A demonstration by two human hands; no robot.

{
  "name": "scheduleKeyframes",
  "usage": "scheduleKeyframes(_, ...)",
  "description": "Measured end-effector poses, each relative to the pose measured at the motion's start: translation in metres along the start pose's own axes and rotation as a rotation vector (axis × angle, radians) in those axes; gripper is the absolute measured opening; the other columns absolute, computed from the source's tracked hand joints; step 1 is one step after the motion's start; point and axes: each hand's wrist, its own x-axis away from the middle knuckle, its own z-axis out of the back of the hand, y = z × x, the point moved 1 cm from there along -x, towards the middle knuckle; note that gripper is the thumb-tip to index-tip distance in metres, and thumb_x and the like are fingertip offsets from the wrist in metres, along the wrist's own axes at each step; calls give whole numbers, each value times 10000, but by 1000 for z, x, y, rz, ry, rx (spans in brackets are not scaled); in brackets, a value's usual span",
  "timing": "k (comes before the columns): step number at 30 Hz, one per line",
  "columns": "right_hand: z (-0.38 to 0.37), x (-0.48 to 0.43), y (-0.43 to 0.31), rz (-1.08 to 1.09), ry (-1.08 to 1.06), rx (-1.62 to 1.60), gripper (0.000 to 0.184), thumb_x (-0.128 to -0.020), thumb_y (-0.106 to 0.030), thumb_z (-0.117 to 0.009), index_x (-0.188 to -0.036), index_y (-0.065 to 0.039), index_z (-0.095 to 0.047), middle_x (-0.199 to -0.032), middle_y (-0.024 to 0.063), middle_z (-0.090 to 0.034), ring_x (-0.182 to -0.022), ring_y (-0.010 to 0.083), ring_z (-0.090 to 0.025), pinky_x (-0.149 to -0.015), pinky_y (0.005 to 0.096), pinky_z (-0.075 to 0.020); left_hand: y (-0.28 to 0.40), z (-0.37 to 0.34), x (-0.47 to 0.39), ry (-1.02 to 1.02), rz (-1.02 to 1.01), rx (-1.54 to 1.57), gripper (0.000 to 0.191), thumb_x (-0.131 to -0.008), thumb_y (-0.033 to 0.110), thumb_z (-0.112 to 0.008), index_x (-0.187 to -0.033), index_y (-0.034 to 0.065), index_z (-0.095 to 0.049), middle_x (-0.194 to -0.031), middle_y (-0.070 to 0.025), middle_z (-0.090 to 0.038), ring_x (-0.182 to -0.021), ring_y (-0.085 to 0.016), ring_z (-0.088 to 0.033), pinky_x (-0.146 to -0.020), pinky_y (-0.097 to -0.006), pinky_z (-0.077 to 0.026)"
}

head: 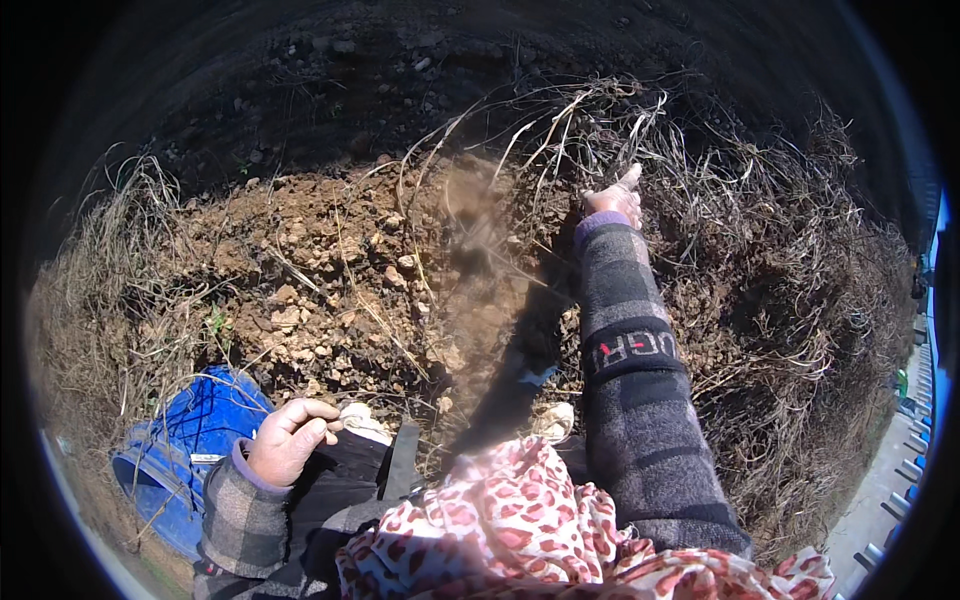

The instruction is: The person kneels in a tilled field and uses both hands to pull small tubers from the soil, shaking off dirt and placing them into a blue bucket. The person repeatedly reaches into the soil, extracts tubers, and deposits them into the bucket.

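Note:
My right hand (616, 201) is stretched far forward at the edge of a tangle of dry grass (697, 180). Its fingers are partly hidden, so I cannot tell whether they grip any stalks. Low on the left, my left hand (294, 441) is held near my body with its fingers curled in and the thumb against them. Nothing clearly shows inside it. Just beyond its fingertips is a pale shoe (364, 421). A blue plastic bucket (187, 457) lies tilted on its side left of this hand, with thin dry stems across it.
Loose, stony brown soil (322, 277) slopes before me, with dry stalks over it. A flat grey strip (403, 459), its kind unclear, stands by my leg. My patterned scarf (510, 517) hangs low in front. Paving with a row of short posts (900, 502) runs far right.

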Motion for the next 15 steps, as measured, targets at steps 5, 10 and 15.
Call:
scheduleKeyframes(5,-5,-46,41,170,-162,170,284,-761,-280,-568,-969,-91,-611,-1010,118,-605,-986,280,-558,-841,405,-396,1,-3,6,-42,-65,-26,222,-865,161,-497,-978,-29,-523,-888,-86,-586,-752,-124,-559,-706,-243,-458)
scheduleKeyframes(10,26,-41,64,388,-85,68,236,-789,-210,-531,-976,-73,-574,-974,167,-596,-919,333,-563,-772,393,-449,5,-8,18,-65,-138,-60,205,-865,145,-492,-974,-25,-529,-894,-80,-584,-754,-119,-559,-706,-238,-458)
scheduleKeyframes(15,68,13,101,602,-132,-298,224,-790,-197,-534,-947,-38,-546,-892,211,-591,-885,356,-558,-767,404,-451,7,-16,28,-96,-153,-85,168,-846,79,-481,-969,-11,-553,-867,-41,-574,-753,-96,-544,-704,-231,-449)
